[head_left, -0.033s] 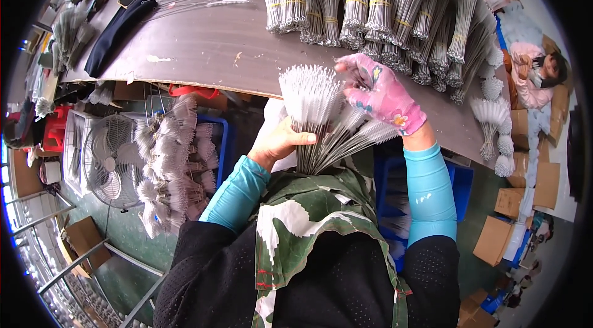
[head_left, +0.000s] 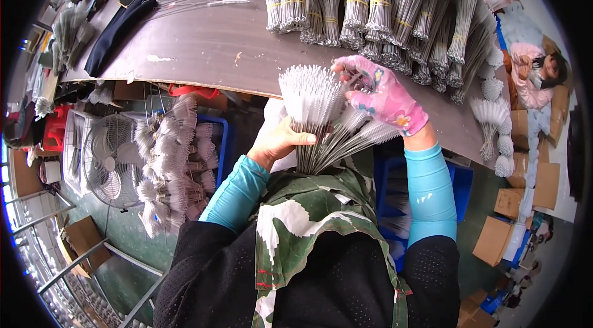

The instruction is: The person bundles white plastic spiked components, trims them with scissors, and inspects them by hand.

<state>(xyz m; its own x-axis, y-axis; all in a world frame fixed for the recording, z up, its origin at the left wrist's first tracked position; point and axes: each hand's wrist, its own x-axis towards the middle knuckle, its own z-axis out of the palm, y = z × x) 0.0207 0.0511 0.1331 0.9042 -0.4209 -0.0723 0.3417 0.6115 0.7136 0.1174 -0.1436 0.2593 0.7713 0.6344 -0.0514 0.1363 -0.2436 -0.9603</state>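
A long dark worktop [head_left: 204, 50] is running across the upper part of the view, its near edge bending above the person's lap. Rows of tied bundles of wire brushes [head_left: 383, 7], each banded with yellow, are lying along its far side and spilling toward the right end, where more white-tipped brushes [head_left: 494, 118] are hanging over the edge. A dark cloth strip [head_left: 117, 31] is lying on the worktop at the left. Below the worktop on the left, a floor fan [head_left: 108, 164] is standing beside a blue crate [head_left: 219, 142] heaped with more fluffy brushes [head_left: 173, 161]. Cardboard boxes [head_left: 506, 217] are sitting on the green floor at the right, near another person in pink [head_left: 534, 75].

At the centre, the bare left hand [head_left: 278, 142] is closing around the wire stems of a fanned bunch of white-bristled brushes [head_left: 312, 99], gripping them just in front of a green patterned apron [head_left: 309, 229]. The right hand [head_left: 383, 96], in a pink flowered glove, is curling its fingers over the bristle ends at the bunch's right side, pinching a few brushes, while several stems are splaying out beneath its wrist
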